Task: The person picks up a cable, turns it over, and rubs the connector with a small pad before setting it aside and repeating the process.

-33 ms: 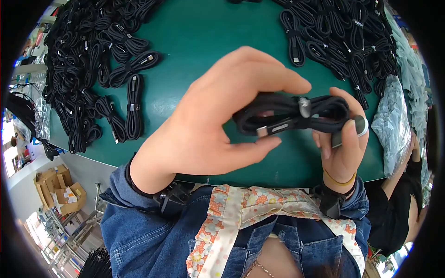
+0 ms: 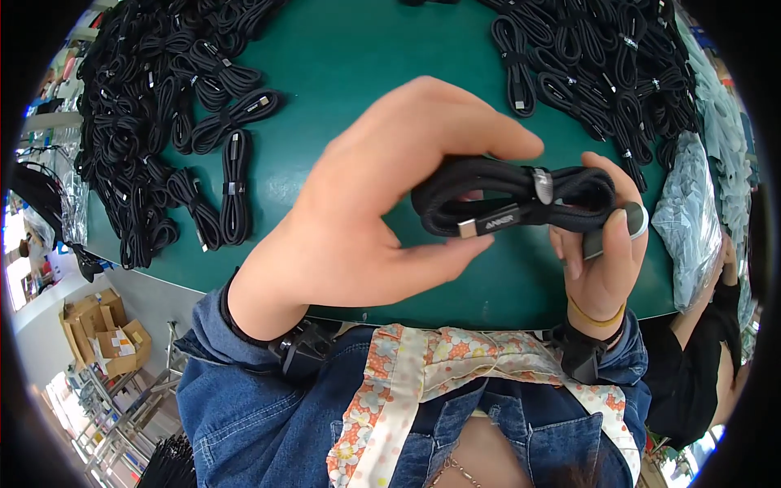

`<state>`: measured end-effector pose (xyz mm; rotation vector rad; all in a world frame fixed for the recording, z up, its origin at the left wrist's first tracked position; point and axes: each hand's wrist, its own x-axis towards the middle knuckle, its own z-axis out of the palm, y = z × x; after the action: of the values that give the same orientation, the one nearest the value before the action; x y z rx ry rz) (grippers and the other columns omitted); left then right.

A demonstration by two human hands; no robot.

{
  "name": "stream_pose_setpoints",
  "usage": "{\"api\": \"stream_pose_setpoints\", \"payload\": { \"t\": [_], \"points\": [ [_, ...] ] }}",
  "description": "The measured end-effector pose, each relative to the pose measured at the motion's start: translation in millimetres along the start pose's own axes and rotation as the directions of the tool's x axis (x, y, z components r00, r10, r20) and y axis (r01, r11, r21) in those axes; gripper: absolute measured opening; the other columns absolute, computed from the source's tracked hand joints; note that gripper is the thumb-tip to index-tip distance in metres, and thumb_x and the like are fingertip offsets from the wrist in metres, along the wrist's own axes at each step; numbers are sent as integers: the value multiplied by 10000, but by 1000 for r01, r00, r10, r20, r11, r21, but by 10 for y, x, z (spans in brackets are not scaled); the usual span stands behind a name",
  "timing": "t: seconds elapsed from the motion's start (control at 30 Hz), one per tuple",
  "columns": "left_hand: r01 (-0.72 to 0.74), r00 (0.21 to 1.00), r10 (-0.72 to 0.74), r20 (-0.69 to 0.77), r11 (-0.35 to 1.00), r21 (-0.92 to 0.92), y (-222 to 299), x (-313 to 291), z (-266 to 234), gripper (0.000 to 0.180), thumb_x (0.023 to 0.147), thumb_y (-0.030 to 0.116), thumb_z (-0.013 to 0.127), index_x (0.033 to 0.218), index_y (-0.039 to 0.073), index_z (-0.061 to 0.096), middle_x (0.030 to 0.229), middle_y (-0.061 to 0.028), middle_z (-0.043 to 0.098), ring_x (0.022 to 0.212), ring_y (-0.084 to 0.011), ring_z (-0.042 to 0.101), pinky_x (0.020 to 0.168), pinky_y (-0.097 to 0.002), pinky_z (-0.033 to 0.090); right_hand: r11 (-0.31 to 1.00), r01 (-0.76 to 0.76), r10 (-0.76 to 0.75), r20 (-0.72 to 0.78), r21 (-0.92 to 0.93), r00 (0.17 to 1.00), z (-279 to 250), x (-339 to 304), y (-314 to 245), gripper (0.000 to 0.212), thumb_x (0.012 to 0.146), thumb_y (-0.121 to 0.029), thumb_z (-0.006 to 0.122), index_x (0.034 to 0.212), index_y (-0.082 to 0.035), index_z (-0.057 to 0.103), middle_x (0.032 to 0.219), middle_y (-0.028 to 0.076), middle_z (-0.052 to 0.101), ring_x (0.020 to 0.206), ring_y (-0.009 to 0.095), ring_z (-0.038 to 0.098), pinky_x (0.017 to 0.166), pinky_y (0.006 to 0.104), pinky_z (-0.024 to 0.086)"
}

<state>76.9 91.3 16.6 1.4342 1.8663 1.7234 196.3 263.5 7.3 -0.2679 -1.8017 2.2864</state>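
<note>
Above the table, a coiled black cable hangs between my two hands. A dark strap with a silvery-grey tab binds its middle, and a metal-tipped plug lies along its near side. My left hand curves round the coil's left end, fingers arched over it and thumb below by the plug. At the right end, my right hand pinches the loops between thumb and fingers. A small round grey-and-white object, its kind unclear, also sits in my right hand. Part of the coil's left end is hidden by my left hand.
A large heap of coiled black cables covers the left of the green table. Another heap lies at the far right. Clear plastic bags stand along the right edge, near another person's arm. Cardboard boxes are at lower left.
The coiled cable has turned slightly, its strap tab shifting a little right and its plug showing more plainly. My left hand has shifted slightly left; my right hand is almost still.
</note>
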Motion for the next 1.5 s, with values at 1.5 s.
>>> {"api": "stream_pose_setpoints", "payload": {
  "t": [1.5],
  "points": [
    [522,810,-585,35,692,-500,120,-47,64,333,822,291,442,698,-14,486,522,-96,513,338,-93,415,304,-187,296,998,-39,37,-40,-53,999,-42,-78,44,671,677,-558,527,877,78,445,641,92,520,422,64,458,349,138,314]
  ]
}}
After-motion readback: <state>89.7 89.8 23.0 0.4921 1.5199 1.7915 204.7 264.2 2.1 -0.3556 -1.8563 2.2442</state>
